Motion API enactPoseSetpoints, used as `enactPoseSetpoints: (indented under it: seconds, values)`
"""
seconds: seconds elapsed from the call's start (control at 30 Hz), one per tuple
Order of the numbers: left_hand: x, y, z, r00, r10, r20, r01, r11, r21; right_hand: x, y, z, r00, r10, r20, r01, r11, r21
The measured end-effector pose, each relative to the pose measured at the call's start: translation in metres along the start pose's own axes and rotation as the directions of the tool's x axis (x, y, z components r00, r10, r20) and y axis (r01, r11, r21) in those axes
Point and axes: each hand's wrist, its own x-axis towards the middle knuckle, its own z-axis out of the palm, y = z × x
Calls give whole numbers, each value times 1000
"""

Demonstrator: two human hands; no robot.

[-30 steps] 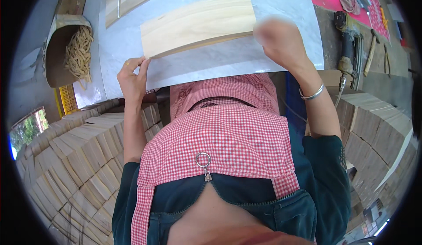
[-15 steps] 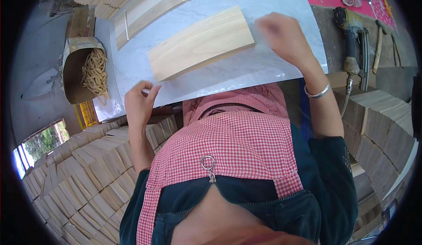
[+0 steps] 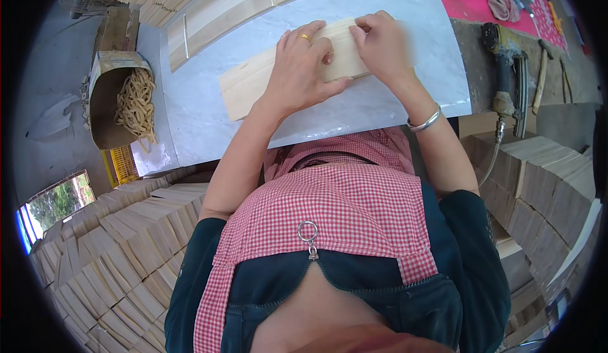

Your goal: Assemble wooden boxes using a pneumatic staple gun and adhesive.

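A pale wooden board [image 3: 250, 86] lies flat on a white table top [image 3: 196, 109], its long side running left to right. My left hand [image 3: 299, 68], with a ring on one finger, presses palm down on the board's middle. My right hand [image 3: 380, 43] rests on the board's right part, fingers curled over its far edge, a metal bangle on the wrist. Both hands touch the board and almost meet. The board's right end is hidden under them.
More pale boards [image 3: 215, 5] lie along the table's far edge. A cardboard box [image 3: 107, 100] of tan strands stands at the left. Stacks of thin wood pieces [image 3: 107, 252] fill the lower left and the right [image 3: 544, 188]. Power tools [image 3: 503, 68] and a red mat [image 3: 500, 5] are at the right.
My left hand has gone from the table's near edge up onto the board. My right hand has moved left onto the board's right part. The view has shifted.
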Motion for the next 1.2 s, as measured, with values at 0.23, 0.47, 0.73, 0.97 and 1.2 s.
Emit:
enactPoseSetpoints:
  seconds: [0.23,0.47,0.73,0.97,1.2]
  values:
    - [1,-5,14,997,-19,-79,12,996,-93,-2,-8,3,999,-40,-12,39,998,-54]
    - [2,-4,16,996,-6,-88,2,999,-43,-3,-3,3,998,-55,-5,55,997,-47]
    - [2,-9,14,997,-20,-72,17,999,-46,-36,-3,-54,988,-16,151,7,998,58]
    - [5,-4,14,995,19,-95,-23,999,-41,-56,-14,-60,969,-60,242,100,982,-159]
    - [5,-1,18,993,10,-117,-17,998,-54,-51,-7,-57,952,-194,239,215,974,-67]
